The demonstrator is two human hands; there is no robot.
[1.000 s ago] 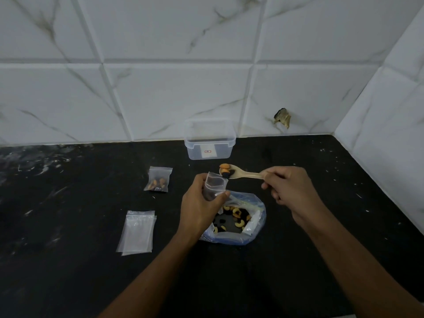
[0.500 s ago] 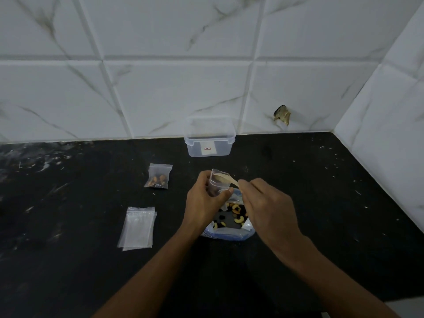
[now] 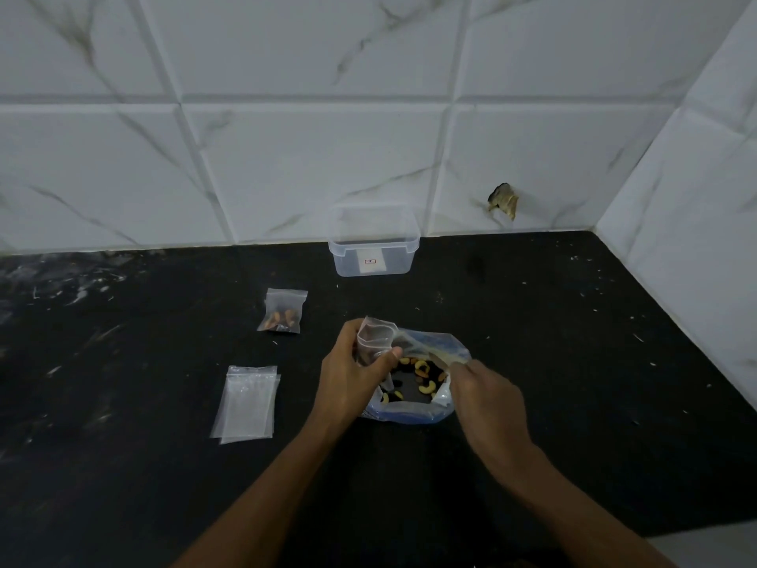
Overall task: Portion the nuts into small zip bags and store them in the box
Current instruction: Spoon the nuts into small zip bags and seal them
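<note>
Small zip bag pinched at its mouth in the left hand (image 3: 348,373), directly over the big nut bag.

The small zip bag (image 3: 375,336), thin crinkled clear film, is held upright, long axis vertical. The right hand (image 3: 485,393) is curled around a spoon handle (image 3: 436,354) angled into the big nut bag (image 3: 413,383), just beside that grip. A filled bag (image 3: 282,311), a flat stack of empty bags (image 3: 245,403) and the rigid clear box (image 3: 373,239) rest on the black table (image 3: 573,362).

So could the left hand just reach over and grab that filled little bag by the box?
Probably not right away. The left hand is gripping an open small zip bag, so it isn't free. The filled bag lies in the open on the counter, nothing blocking it, so it could once it lets go.
</note>
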